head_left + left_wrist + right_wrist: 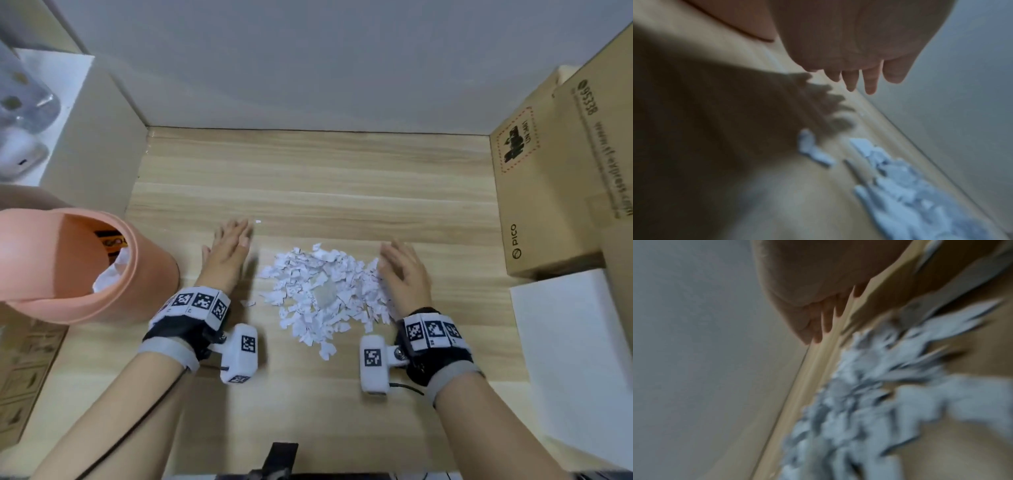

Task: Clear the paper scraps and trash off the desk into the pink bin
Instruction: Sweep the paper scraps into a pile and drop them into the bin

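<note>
A heap of torn white paper scraps (323,293) lies in the middle of the wooden desk (308,171), with a crumpled clear bit at its centre. My left hand (231,245) hovers flat with straight fingers just left of the heap, not touching it. My right hand (402,267) is open at the heap's right edge, its palm side against the scraps. The pink bin (78,267) leans at the desk's left edge with white paper inside. In the wrist views the scraps (900,186) (869,394) appear blurred below straight fingers (869,81) (826,321).
Cardboard boxes (555,185) stand at the right, with a white block (579,342) in front of them. A cardboard wall (102,137) closes the left side. A stray scrap (247,303) lies near my left wrist. Bare wood stretches behind the heap to the grey back wall.
</note>
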`<action>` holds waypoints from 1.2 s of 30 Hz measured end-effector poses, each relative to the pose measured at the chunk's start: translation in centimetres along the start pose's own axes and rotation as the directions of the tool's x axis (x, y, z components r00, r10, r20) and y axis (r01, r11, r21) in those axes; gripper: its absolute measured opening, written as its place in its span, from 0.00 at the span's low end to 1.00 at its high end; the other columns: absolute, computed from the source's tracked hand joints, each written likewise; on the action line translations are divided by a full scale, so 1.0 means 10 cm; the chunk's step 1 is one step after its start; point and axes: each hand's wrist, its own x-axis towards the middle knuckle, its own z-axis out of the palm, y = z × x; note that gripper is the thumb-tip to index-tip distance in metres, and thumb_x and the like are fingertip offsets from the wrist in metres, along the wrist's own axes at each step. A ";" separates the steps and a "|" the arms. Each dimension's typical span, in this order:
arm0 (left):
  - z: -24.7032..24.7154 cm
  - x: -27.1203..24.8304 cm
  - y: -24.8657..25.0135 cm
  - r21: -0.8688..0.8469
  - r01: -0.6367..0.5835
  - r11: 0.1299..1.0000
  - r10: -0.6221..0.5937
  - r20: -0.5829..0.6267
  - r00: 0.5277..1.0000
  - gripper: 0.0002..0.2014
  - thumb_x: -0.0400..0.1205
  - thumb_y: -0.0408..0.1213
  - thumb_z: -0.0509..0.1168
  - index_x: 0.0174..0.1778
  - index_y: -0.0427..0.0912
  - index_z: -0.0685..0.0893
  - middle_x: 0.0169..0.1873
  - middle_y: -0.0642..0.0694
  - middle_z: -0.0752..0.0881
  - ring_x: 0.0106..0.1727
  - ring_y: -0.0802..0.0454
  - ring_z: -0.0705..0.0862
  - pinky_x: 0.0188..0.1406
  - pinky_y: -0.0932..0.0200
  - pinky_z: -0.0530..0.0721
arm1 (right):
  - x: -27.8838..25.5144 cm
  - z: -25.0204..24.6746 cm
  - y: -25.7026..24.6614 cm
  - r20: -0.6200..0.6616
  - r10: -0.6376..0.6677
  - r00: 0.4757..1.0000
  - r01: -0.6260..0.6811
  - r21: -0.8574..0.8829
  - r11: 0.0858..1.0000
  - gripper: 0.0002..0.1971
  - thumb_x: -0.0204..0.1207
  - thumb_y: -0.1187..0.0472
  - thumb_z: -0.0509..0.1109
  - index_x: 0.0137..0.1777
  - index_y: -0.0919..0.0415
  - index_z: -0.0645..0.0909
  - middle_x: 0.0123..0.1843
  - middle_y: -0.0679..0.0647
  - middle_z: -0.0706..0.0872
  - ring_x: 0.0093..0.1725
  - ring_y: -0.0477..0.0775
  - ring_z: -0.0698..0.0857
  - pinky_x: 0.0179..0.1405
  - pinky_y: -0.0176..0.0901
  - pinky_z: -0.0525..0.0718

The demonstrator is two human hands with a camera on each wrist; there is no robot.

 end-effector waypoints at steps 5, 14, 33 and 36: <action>0.31 -0.28 -0.17 0.261 -0.050 0.964 0.027 0.092 0.995 0.35 0.78 0.61 0.38 0.81 0.52 0.49 0.81 0.57 0.40 0.79 0.64 0.35 0.76 0.55 0.28 | -0.23 0.10 0.25 0.028 0.143 0.989 -0.132 -0.256 0.958 0.29 0.79 0.45 0.55 0.78 0.42 0.50 0.83 0.40 0.43 0.81 0.45 0.37 0.79 0.58 0.32; 0.56 -0.28 0.17 0.056 -0.182 0.982 0.166 0.216 0.962 0.29 0.84 0.56 0.40 0.81 0.52 0.49 0.82 0.55 0.43 0.80 0.62 0.35 0.74 0.56 0.25 | -0.38 0.42 -0.03 0.067 -0.099 0.993 0.101 -0.015 0.995 0.26 0.80 0.51 0.58 0.77 0.44 0.56 0.82 0.42 0.51 0.80 0.41 0.45 0.80 0.51 0.36; 0.65 -0.40 0.17 0.054 -0.217 0.975 0.173 0.430 0.886 0.34 0.78 0.56 0.39 0.81 0.51 0.49 0.83 0.53 0.50 0.78 0.68 0.42 0.76 0.59 0.29 | -0.50 0.81 -0.19 0.085 -0.024 0.996 0.024 0.005 1.000 0.26 0.82 0.51 0.52 0.79 0.49 0.50 0.84 0.48 0.43 0.82 0.45 0.40 0.78 0.48 0.33; 0.48 -0.37 0.28 -0.072 -0.129 0.989 0.147 0.356 0.923 0.35 0.77 0.57 0.43 0.81 0.50 0.52 0.83 0.52 0.53 0.80 0.65 0.48 0.78 0.56 0.32 | -0.46 0.75 -0.31 0.093 0.016 0.995 -0.020 0.039 0.999 0.28 0.79 0.50 0.58 0.77 0.44 0.54 0.83 0.42 0.47 0.81 0.43 0.44 0.79 0.54 0.35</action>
